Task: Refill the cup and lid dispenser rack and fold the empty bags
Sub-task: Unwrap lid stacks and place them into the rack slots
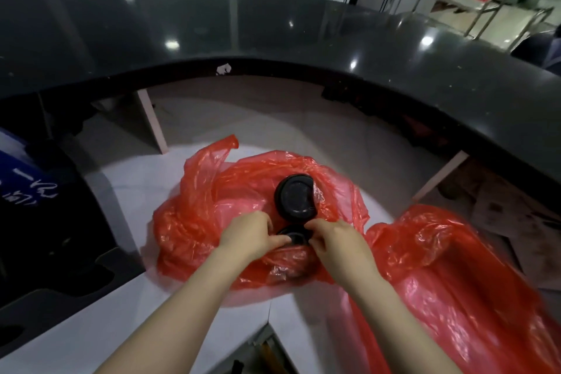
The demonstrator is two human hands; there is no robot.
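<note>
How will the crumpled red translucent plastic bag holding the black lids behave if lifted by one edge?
The crumpled red translucent plastic bag is likely floppy: thin film, wrinkled all over. Probably light and slippery, given its glossy sheen. The loose stack of black plastic lids inside may well slide or spill.

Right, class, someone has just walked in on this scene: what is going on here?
A person is reaching with both hands into an open red plastic bag on a white counter. The left hand and right hand grip a stack of black lids from either side. A second stack of black lids sits further back in the bag, partly in clear wrap. Another red bag lies crumpled to the right.
</note>
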